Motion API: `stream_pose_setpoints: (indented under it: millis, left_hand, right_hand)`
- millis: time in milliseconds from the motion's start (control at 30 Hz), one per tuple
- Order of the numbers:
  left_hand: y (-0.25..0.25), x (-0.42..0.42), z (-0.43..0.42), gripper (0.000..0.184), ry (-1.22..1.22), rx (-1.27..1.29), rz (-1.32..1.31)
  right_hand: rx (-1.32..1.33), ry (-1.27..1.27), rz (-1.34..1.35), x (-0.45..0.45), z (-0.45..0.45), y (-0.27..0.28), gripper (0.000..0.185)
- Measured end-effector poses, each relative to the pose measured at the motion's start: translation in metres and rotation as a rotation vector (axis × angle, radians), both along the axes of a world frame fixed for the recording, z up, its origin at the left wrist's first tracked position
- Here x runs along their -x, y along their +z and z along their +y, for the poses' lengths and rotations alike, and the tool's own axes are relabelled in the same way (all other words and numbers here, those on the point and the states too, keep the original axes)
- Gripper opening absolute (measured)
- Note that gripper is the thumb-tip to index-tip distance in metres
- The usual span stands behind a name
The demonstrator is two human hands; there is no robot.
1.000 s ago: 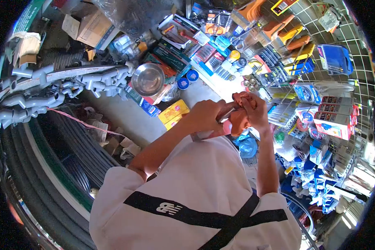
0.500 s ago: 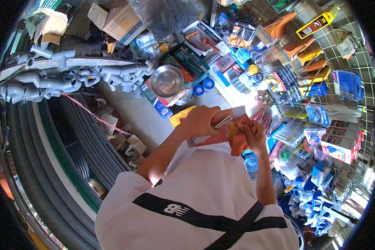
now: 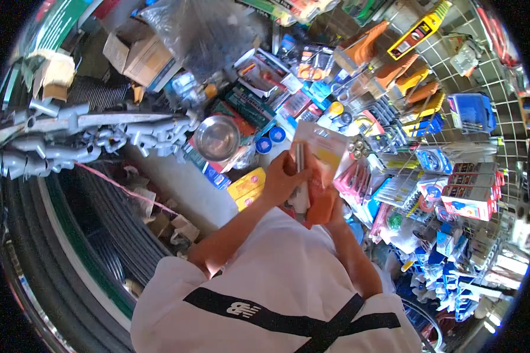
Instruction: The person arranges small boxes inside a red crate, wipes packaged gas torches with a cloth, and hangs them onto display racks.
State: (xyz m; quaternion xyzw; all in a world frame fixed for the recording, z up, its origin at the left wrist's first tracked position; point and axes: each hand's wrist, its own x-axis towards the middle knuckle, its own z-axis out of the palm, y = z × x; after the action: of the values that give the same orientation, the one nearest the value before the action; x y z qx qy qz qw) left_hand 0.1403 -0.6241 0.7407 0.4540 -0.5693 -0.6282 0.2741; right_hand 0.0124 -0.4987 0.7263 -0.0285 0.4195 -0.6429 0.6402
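A flat printed package with a grey top and a red lower part is held upright in front of my chest. My left hand is closed at its left edge, thumb across the front. A shiny silver bar-like piece shows beside these fingers; I cannot tell whether it belongs to the package. My right hand is lower, mostly hidden behind an orange cloth that covers the package's lower right part. Its fingers appear wrapped round the cloth.
A steel bowl sits on boxes ahead, with a yellow box nearer me. Grey pipe fittings lie on a shelf at left, above coiled black hoses. Packaged tools hang on a wire rack at right.
The package has turned from lying sideways to upright, its top now pointing away from me. My right hand and the orange cloth have moved left and down, towards my left hand.
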Motion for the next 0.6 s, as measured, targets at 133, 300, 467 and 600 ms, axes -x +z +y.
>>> stream_pose_setpoints:
  millis: [133, 300, 467, 600]
  left_hand:
    - [-0.035, 0.004, 0.005, 0.029, 0.176, -0.146, 0.108]
    - [-0.08, -0.012, -0.007, 0.032, 0.302, -0.115, -0.031]
    - [-0.084, -0.039, -0.016, 0.036, 0.413, -0.121, -0.165]
    - [-0.131, -0.074, -0.017, 0.037, 0.569, -0.231, -0.072]
  right_hand:
    - [-0.001, 0.126, -0.483, -0.007, 0.003, -0.019, 0.047]
    - [-0.148, 0.283, -0.053, -0.009, 0.026, -0.049, 0.034]
    - [-0.193, 0.45, 0.389, -0.004, -0.002, -0.006, 0.029]
    - [-0.257, 0.363, 0.162, -0.002, -0.014, -0.009, 0.032]
